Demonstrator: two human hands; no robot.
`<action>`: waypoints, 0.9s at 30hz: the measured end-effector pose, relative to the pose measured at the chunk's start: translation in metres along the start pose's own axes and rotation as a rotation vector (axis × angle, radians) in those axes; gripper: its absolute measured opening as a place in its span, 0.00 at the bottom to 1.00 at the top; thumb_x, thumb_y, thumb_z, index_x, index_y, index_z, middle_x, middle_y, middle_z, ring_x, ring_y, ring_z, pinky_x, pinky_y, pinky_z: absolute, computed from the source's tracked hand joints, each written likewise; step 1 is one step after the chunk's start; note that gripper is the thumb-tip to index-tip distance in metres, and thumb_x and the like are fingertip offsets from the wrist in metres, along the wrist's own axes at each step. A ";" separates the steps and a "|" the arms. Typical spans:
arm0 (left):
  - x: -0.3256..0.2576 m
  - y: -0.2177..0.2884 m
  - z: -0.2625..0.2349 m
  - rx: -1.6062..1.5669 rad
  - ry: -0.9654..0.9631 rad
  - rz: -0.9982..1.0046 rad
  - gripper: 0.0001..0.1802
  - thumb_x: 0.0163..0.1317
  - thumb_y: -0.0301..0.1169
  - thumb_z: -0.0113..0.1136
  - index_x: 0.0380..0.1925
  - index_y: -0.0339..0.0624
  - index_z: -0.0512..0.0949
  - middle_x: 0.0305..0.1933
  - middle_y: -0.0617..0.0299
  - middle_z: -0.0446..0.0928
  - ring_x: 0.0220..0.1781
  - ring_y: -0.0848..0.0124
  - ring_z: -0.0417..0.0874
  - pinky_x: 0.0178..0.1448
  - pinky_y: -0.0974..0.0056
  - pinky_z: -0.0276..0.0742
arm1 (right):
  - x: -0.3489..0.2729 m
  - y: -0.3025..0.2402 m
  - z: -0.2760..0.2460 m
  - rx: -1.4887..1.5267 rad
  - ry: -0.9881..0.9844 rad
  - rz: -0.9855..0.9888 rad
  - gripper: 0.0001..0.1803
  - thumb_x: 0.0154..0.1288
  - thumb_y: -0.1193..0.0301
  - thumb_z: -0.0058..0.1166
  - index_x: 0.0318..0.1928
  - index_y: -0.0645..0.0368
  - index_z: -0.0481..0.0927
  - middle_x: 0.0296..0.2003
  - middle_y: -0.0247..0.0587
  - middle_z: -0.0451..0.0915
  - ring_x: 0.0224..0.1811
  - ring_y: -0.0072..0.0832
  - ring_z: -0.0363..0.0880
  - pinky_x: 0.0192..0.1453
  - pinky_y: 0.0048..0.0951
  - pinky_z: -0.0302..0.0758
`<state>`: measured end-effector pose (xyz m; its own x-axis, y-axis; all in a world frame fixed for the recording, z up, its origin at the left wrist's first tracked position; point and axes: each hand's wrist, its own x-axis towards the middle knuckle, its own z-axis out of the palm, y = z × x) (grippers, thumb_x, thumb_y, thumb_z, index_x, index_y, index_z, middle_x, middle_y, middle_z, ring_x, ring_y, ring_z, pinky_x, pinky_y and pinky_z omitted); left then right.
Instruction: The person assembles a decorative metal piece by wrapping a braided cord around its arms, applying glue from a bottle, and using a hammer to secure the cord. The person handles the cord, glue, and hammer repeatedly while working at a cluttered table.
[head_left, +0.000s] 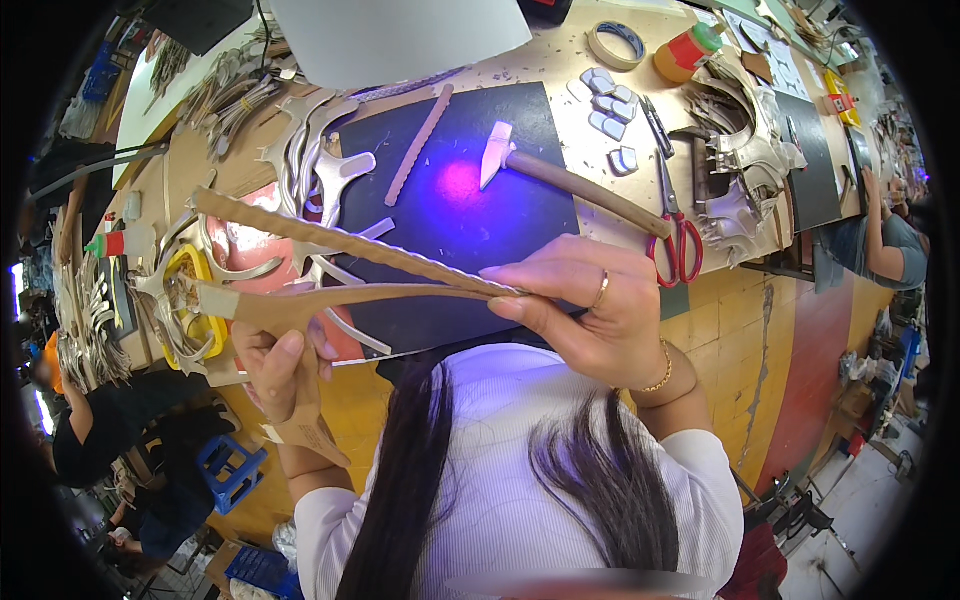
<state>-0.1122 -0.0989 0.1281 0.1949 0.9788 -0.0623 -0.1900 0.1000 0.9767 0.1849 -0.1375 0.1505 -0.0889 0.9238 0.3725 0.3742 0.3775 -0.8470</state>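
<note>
a forked tan leather strap (330,300) was held above the dark mat (450,215), its long axis running left to right, tip pointing right. that tip was pinched by the right hand (585,310); the left hand (280,365) was closed, seemingly, around the wider end.

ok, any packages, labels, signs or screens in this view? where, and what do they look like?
Orange squeeze bottle: far bench edge, green cap, label unreadable.
Small bottle: left bench side, on its side, red and green.
Yellow packet: far right, small, red patch.
No signs or screens.
</note>
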 end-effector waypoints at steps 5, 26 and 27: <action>0.010 -0.006 -0.001 -0.148 -0.038 -0.018 0.25 0.56 0.37 0.69 0.47 0.26 0.80 0.26 0.50 0.78 0.17 0.68 0.77 0.17 0.72 0.71 | 0.006 0.008 0.001 -0.005 0.042 -0.183 0.14 0.52 0.77 0.72 0.41 0.58 0.88 0.34 0.37 0.86 0.34 0.33 0.84 0.39 0.30 0.79; 0.032 0.059 -0.004 0.662 -0.445 0.796 0.01 0.52 0.36 0.69 0.24 0.59 0.87 0.37 0.64 0.83 0.45 0.60 0.85 0.59 0.46 0.67 | 0.010 0.008 -0.025 0.882 -0.393 0.615 0.28 0.62 0.78 0.67 0.63 0.63 0.75 0.45 0.44 0.84 0.47 0.24 0.83 0.56 0.24 0.80; 0.030 0.059 -0.002 0.713 -0.389 0.841 0.02 0.52 0.37 0.68 0.23 0.60 0.87 0.37 0.65 0.83 0.45 0.59 0.85 0.61 0.45 0.67 | 0.010 0.007 -0.024 0.881 -0.382 0.604 0.28 0.62 0.78 0.67 0.63 0.63 0.75 0.45 0.45 0.84 0.47 0.24 0.83 0.56 0.24 0.80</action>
<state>-0.1191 -0.0629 0.1830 0.5699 0.5555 0.6055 0.1592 -0.7975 0.5819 0.2092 -0.1270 0.1575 -0.4465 0.8723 -0.1996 -0.3153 -0.3621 -0.8772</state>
